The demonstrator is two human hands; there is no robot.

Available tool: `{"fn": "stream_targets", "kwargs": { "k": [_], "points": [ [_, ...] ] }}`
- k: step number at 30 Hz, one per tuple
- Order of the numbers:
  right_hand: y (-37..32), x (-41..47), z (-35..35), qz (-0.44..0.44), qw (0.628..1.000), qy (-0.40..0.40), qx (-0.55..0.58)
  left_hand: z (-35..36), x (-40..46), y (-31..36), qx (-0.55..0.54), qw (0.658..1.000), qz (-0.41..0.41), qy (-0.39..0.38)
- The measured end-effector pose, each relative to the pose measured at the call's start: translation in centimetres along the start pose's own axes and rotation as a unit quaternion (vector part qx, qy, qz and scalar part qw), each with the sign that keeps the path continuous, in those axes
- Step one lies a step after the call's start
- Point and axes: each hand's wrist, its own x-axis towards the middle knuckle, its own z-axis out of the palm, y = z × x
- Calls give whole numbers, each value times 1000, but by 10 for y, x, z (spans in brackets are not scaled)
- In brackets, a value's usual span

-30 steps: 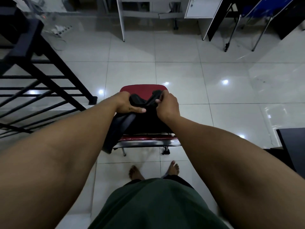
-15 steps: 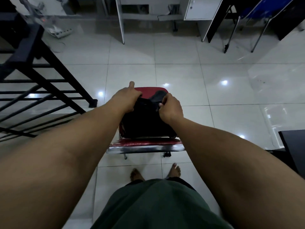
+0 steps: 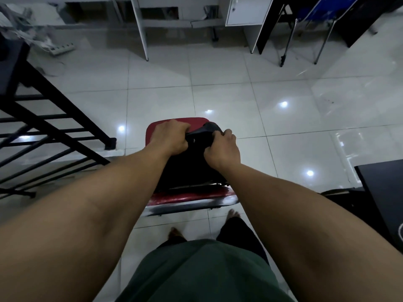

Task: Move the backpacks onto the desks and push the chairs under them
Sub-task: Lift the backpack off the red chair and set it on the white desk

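Looking pretty early on tbh, left hand (image 3: 169, 138) and right hand (image 3: 222, 148) both clutching the black backpack (image 3: 192, 168) sitting on the red chair (image 3: 192, 196), nothing on any desk yet.

The floor (image 3: 218, 73) is made of big shiny white tiles, with small bright spots of light on it. A black metal railing (image 3: 54, 131) stands on the left. A white power strip (image 3: 62, 48) lies far back near a white cabinet (image 3: 246, 12).
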Motion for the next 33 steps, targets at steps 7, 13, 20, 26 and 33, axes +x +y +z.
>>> {"fn": "stream_targets", "kwargs": {
  "k": [7,13,20,26,33],
  "points": [
    [39,43,-39,-4,974,-96,203,-5,63,76,-74,988,-70,117],
    [75,82,-83,-56,978,-79,183,-19,124,139,-116,968,-151,164],
    [109,132,-122,-130,983,-47,117,-24,173,195,-184,922,-247,233],
    [126,154,-137,-129,989,-17,76,-14,195,227,-250,888,-290,256],
    [144,213,-168,-38,989,109,93,-29,262,268,-310,861,-267,304]
  ]
}}
